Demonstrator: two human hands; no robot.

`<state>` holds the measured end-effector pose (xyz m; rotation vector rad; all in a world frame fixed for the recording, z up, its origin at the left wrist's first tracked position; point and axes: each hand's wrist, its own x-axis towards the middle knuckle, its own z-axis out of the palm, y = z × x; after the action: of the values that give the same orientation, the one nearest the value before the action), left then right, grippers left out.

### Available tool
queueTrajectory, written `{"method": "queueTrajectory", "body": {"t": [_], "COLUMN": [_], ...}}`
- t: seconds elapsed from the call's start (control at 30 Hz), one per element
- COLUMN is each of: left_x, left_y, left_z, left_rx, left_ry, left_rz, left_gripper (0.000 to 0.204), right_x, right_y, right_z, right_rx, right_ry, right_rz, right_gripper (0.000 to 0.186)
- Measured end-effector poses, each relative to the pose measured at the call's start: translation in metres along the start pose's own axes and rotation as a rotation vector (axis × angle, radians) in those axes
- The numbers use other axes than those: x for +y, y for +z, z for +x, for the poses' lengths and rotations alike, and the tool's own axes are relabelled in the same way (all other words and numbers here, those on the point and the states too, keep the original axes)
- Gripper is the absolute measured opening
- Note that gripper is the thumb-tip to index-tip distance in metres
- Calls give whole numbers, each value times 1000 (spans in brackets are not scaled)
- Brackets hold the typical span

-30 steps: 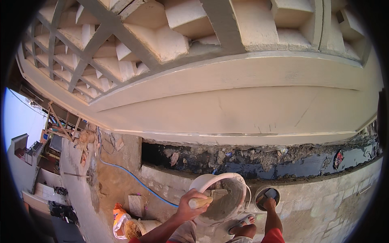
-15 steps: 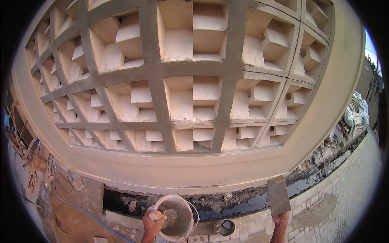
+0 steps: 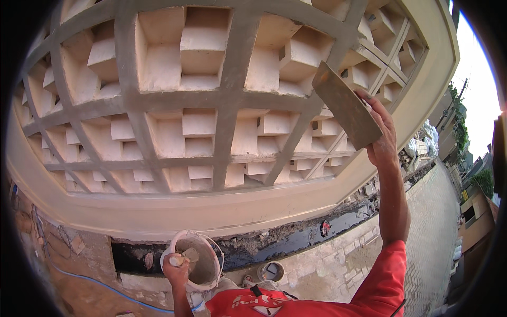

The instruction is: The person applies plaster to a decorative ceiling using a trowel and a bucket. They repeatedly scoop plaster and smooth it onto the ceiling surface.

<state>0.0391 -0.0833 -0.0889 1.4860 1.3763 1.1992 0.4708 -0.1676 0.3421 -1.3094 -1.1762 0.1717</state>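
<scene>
While the person's right hand (image 3: 381,132) is up before the wall, it grips a flat, rectangular, grey-brown plastering plate (image 3: 346,105) at its lower right side. The fingers are curled at the plate's right long edge, and whatever they grasp behind it is hidden. The plate tilts, reaching from the hand up and to the left in front of a cream lattice wall of recessed square blocks with grey mortar bands (image 3: 231,100); I cannot tell whether it touches the wall.

Low on the left, the left hand (image 3: 176,268) is closed around the pale, rounded handle of a small grey-bladed trowel (image 3: 190,254). The blade points away from the fist, to its right, within the mouth of a round, off-white bucket with a wire bail (image 3: 216,256). Whether the blade meets the grey mortar inside is unclear.

To the right of that bucket, well apart from the raised right hand, stands a smaller, round, grey pail (image 3: 262,271) with a dark flat piece inside. Beyond both runs a narrow ditch of dark water (image 3: 296,238) along the wall's foot. A thin blue hose (image 3: 105,294) lies on the brown ground left of the left hand.
</scene>
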Motion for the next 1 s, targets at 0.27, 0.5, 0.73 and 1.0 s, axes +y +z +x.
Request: {"method": "queueTrajectory", "body": {"t": [0.27, 0.5, 0.73, 1.0], "left_x": [1, -2, -3, 8], "left_y": [0, 6, 5, 4], "left_z": [7, 14, 21, 31], "left_rx": [80, 85, 116, 59], "left_ry": [-92, -104, -105, -146], "left_rz": [-76, -68, -91, -115], "left_gripper": [28, 28, 30, 33], "right_x": [-2, 1, -2, 0], "right_y": [17, 20, 30, -22], "right_z": [25, 33, 30, 3], "right_rx": [-15, -135, -132, -134], "right_ry": [99, -31, 174, -54], "right_rz": [-337, -528, -364, 276], "right_gripper": [36, 36, 36, 59]}}
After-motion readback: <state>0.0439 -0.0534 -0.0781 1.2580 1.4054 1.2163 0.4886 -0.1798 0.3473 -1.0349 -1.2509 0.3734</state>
